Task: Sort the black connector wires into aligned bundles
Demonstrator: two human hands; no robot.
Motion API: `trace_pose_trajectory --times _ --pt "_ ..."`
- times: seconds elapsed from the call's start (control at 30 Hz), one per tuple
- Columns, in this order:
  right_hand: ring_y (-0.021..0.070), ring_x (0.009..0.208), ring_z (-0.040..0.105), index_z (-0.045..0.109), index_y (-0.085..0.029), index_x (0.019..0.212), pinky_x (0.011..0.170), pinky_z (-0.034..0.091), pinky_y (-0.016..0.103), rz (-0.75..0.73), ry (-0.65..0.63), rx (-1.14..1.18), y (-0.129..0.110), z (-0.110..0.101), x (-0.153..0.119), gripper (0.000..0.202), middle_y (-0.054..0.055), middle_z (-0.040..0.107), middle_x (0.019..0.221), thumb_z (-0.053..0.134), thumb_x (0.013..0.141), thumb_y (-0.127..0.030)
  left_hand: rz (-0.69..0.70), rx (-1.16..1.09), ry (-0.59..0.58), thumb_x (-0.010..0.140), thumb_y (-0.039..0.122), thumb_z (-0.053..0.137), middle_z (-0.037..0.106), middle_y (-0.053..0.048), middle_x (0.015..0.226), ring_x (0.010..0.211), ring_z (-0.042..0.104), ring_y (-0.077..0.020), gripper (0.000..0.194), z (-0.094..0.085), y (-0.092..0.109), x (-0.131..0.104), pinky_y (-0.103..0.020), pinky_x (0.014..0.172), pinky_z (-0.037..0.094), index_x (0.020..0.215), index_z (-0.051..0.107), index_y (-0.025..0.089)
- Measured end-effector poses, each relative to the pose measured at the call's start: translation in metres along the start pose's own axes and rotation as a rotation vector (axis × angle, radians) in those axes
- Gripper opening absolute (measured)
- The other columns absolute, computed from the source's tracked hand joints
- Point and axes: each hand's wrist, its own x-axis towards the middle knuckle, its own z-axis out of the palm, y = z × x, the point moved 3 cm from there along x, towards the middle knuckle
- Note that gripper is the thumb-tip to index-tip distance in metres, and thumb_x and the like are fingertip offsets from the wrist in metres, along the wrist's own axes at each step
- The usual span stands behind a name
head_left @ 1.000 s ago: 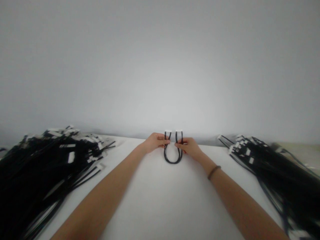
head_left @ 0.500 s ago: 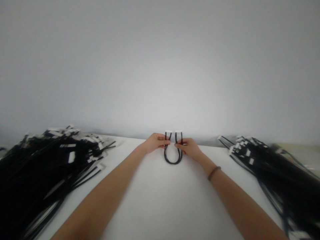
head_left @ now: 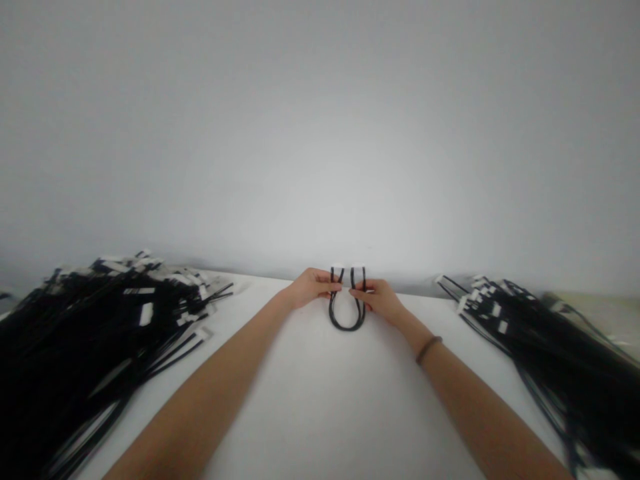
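Observation:
Between my hands a black cable (head_left: 346,328) is bent into a U, with its rounded bend toward me. White tips, likely labels or connectors, show at its two upper ends near the wall. My left hand (head_left: 314,287) pinches the left leg of the U between thumb and fingers. On the other side, my right hand (head_left: 379,295) pinches the right leg the same way. Each leg looks like two black strands side by side. The fingertips partly hide the cable where they grip it.
A large heap of black cables (head_left: 95,333) with white ends lies on the left. Another bundle of black cables (head_left: 555,360) lies on the right, beside a yellowish sheet (head_left: 600,310). The white table (head_left: 340,407) meets a pale wall (head_left: 320,133) behind.
Both hands keep their pinch on the cable, and its U shape stays the same. The whole view has shifted very slightly.

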Motion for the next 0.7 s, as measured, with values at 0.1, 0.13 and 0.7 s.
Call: trace_pose_trajectory --times 0.1,0.13,0.7 --pt "0.006 0.038 0.039 0.058 -0.012 0.073 0.037 0.029 0.018 0.0 0.007 -0.017 -0.002 0.0 -0.001 0.03 -0.003 0.047 0.049 0.06 0.062 -0.041 0.002 0.003 0.002 0.055 0.027 0.071 0.06 -0.005 0.074 0.065 0.053 -0.0111 0.029 0.0 -0.001 0.001 -0.024 0.061 0.043 0.077 0.062 0.01" --pt "0.006 0.038 0.039 0.058 -0.012 0.073 0.037 0.029 0.018 0.001 0.008 -0.022 -0.003 0.0 -0.002 0.03 -0.003 0.047 0.048 0.06 0.062 -0.041 0.002 0.004 0.0 0.055 0.027 0.071 0.06 -0.005 0.075 0.065 0.053 -0.0112 0.029 0.0 -0.001 0.001 -0.024 0.061 0.043 0.078 0.062 0.01" --pt "0.0069 0.04 0.042 0.055 -0.012 0.069 0.04 0.033 0.018 -0.075 -0.154 -0.132 -0.001 0.012 0.0 0.029 -0.003 0.045 0.048 0.056 0.067 -0.041 0.078 0.033 -0.003 0.062 0.033 0.065 0.059 -0.005 0.072 0.067 0.054 -0.0119 0.029 0.021 0.004 0.001 -0.024 0.065 0.042 0.078 0.06 0.009"
